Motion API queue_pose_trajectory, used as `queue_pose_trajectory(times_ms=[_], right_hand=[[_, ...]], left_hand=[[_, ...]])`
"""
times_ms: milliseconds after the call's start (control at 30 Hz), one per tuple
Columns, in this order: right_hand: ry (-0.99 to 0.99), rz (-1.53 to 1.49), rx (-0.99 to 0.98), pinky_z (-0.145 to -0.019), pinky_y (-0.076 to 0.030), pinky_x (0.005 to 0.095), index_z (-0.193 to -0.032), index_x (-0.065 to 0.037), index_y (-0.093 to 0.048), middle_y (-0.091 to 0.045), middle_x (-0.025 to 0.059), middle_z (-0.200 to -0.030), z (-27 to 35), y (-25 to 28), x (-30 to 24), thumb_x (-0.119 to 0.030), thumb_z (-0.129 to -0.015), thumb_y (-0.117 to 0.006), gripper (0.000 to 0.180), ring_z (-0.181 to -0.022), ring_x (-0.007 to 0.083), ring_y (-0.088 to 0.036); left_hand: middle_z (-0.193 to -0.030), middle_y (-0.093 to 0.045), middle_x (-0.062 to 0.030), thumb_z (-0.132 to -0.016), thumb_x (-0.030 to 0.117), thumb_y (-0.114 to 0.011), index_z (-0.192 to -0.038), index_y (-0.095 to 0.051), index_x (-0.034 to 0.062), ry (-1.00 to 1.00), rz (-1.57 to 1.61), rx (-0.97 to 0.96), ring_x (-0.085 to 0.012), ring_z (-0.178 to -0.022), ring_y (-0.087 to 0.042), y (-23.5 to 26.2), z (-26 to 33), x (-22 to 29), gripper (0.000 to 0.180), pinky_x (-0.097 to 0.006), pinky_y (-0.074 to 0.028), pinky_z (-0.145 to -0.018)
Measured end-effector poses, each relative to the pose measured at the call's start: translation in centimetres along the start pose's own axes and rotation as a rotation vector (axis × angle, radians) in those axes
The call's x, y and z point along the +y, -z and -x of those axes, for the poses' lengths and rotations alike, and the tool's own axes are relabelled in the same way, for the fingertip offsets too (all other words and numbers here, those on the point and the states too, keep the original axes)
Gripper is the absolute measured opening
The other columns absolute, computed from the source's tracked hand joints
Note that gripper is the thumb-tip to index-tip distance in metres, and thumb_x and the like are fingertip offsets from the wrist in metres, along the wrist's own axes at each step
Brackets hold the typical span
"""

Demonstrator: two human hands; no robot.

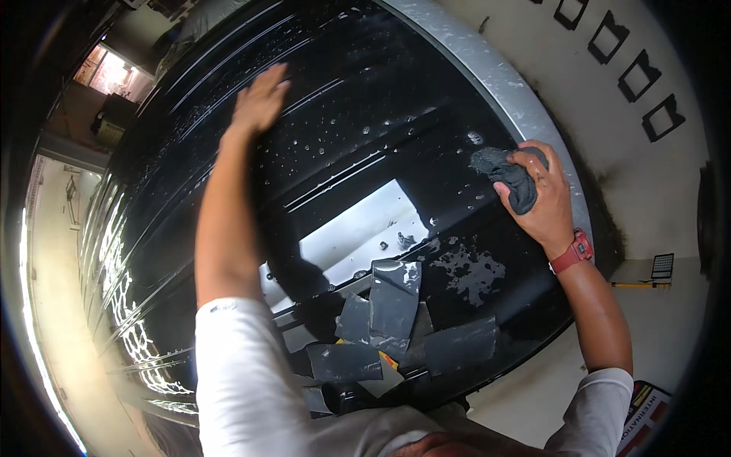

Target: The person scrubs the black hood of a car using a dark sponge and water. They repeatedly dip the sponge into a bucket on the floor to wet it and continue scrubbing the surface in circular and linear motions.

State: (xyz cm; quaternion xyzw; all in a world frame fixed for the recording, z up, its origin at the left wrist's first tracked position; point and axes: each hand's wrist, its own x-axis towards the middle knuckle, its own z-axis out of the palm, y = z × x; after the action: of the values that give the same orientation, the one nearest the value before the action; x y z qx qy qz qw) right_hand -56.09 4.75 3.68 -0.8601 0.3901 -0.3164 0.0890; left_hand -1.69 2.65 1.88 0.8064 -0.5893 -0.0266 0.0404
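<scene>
A glossy black car panel (365,91), wet with scattered water drops, spreads out in front of me. My left hand (261,100), slightly blurred, reaches out over its far left part with the fingers stretched and nothing in them. Near the panel's right edge, my right hand (547,194) grips a bunched dark grey wet cloth (512,179), resting on the surface. A red watch (572,252) circles that wrist. Several dark grey sheets that look like sandpaper (395,301) lie overlapping on the panel close to my body, some of them wet.
A light grey curved border (487,72) runs along the panel's right side. Wrinkled clear plastic film (129,305) hangs at the left. Black frame-like pieces (640,75) are at the upper right. A yellow-handled tool (641,285) lies to the right, beyond my forearm.
</scene>
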Motion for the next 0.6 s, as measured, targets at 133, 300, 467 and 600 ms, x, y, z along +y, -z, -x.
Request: queue_pose_trajectory(times_ms=[133, 300, 467, 600], right_hand=[[0.027, -0.026, -0.016, -0.097, -0.055, 0.0477, -0.111, -0.008, -0.071, -0.063, 0.0138, -0.127, -0.5, -0.2, -0.5, -0.023, -0.079, -0.090, 0.040, -0.116, 0.0371, -0.064], [0.012, -0.012, -0.033, -0.098, -0.054, 0.0475, -0.111, -0.008, -0.072, -0.063, 0.0136, -0.127, 0.0, -0.2, -0.1, -0.023, -0.079, -0.089, 0.039, -0.117, 0.0369, -0.063], [0.034, -0.017, -0.017, -0.099, -0.053, 0.0480, -0.111, -0.008, -0.073, -0.063, 0.0147, -0.127, -0.6, -0.2, 0.2, -0.023, -0.079, -0.089, 0.039, -0.117, 0.0382, -0.063], [0.030, -0.012, 0.015, -0.096, -0.055, 0.0483, -0.110, -0.006, -0.072, -0.063, 0.0149, -0.125, -0.7, 0.0, -0.1, -0.021, -0.079, -0.089, 0.039, -0.115, 0.0375, -0.064]], left_hand=[[-0.182, -0.016, -0.0011, -0.115, 0.052, -0.026, -0.173, -0.022, 0.0314, 0.185, -0.043, 0.026, -0.0279, -0.167, -0.016, 0.6, 3.7, -7.8, 0.062, -0.061, -0.013, -0.132], [-0.179, -0.021, -0.0187, -0.114, 0.046, -0.022, -0.172, -0.027, 0.0149, -0.030, -0.697, -0.155, -0.0510, -0.159, -0.030, 0.5, -4.5, 2.7, 0.066, -0.063, -0.024, -0.129], [-0.181, -0.013, -0.0155, -0.113, 0.051, -0.026, -0.174, -0.012, 0.0090, 0.107, -0.225, -0.032, -0.0472, -0.163, -0.020, -3.6, -6.8, 1.3, 0.076, -0.060, -0.026, -0.130], [-0.181, -0.013, -0.0158, -0.113, 0.050, -0.022, -0.173, -0.020, 0.0064, -0.098, -0.313, -0.057, -0.0396, -0.166, -0.014, -2.1, -7.1, 4.4, 0.074, -0.051, -0.014, -0.135]])
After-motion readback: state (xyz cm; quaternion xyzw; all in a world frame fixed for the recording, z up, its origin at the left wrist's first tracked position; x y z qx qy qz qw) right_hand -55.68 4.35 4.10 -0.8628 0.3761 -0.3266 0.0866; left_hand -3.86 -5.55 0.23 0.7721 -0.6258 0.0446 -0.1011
